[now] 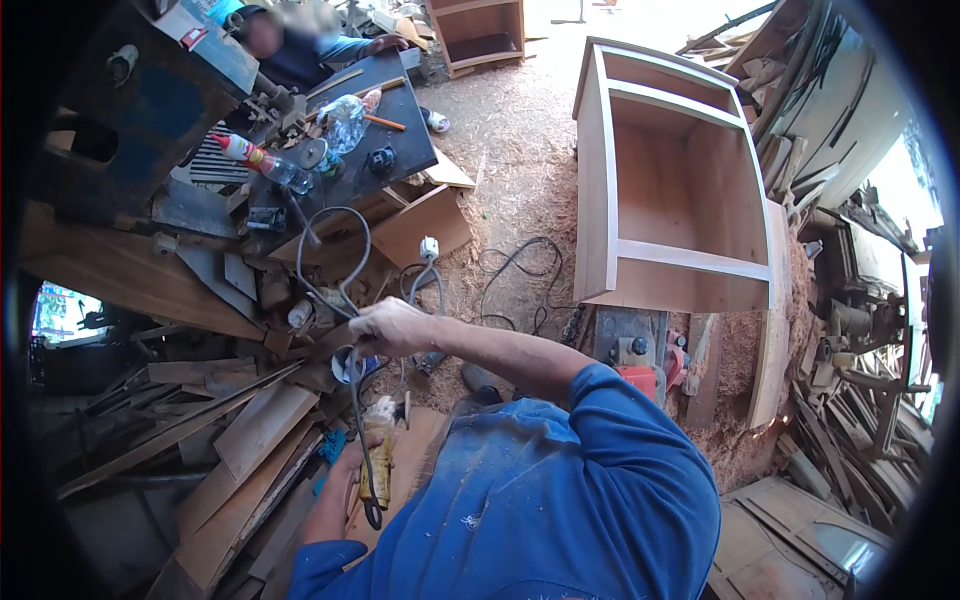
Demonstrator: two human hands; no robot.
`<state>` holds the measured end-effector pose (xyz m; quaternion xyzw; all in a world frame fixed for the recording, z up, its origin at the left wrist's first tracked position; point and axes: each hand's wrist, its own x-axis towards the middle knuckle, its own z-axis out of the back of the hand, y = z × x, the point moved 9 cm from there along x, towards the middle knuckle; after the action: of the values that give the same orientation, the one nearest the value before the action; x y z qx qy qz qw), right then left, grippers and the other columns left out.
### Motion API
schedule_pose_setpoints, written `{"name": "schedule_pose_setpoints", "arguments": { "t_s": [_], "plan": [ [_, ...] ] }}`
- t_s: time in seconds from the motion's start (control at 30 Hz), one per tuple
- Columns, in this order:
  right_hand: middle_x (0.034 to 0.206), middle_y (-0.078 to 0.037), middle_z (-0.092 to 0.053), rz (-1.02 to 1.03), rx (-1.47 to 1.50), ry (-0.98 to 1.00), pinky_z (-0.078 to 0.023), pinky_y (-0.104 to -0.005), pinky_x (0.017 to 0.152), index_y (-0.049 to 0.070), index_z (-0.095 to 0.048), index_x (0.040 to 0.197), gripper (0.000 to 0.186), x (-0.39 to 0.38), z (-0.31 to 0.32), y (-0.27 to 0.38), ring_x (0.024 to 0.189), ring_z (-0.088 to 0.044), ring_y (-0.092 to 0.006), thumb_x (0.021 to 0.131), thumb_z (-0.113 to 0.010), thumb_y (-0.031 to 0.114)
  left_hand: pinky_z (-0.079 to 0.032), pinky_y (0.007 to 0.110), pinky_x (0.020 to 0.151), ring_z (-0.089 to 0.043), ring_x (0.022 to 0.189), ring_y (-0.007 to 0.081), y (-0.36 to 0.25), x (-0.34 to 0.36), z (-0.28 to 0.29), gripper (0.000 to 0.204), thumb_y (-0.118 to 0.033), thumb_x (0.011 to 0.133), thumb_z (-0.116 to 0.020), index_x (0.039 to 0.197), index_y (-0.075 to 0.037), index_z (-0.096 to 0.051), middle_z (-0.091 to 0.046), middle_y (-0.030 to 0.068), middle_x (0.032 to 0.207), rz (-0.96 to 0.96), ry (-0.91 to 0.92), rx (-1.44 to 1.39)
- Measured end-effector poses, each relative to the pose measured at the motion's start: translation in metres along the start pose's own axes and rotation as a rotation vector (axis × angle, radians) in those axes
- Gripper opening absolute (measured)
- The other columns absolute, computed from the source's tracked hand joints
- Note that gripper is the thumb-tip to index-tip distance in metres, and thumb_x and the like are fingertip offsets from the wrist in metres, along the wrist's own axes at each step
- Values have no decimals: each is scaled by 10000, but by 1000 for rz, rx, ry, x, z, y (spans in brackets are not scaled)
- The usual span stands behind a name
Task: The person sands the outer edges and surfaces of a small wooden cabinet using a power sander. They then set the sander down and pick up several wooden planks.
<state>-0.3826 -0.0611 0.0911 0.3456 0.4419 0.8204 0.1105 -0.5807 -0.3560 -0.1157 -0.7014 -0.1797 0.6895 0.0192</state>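
My left hand [352,460] is wrapped round the body of a yellow angle grinder [378,468], held low in front of my belly at the left. The disc end of the grinder points away from me. A grey cord loops down from it. My right arm reaches across to the left, and my right hand [388,328] is closed round the power cord [358,400], above and beyond the grinder. The cord runs on from that hand in a loop toward the dark worktable. A white plug [429,248] with its cable stands beyond my right hand.
An unfinished wooden cabinet frame [612,170] stands at the right, on a floor strewn with shavings. The dark worktable [400,120] at the far left carries bottles and tools; another person [300,50] is behind it. Wood offcuts [265,430] are heaped at the left. A red-and-grey machine [640,375] is at my right.
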Motion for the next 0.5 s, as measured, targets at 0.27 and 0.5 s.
{"name": "schedule_pose_setpoints", "arguments": {
  "t_s": [0.27,0.5],
  "plan": [
    [849,-233,-676,-645,-358,393,-561,-511,631,35,-555,1094,304,-64,-86,-96,749,-705,-407,856,-609,217,-593,382,691,-661,805,240,-22,-15,111,689,-529,801,-749,1230,-28,-547,-653,149,1095,-559,-49,-436],
    [844,-177,-678,-456,-340,317,-582,-455,648,-2,-543,996,208,-27,-148,-75,780,-717,-356,852,-602,138,-589,333,685,-611,887,199,-160,22,-20,831,-475,716,-797,1370,-103,-445,-164,195,1658,-608,574,-530]
  ]
}}
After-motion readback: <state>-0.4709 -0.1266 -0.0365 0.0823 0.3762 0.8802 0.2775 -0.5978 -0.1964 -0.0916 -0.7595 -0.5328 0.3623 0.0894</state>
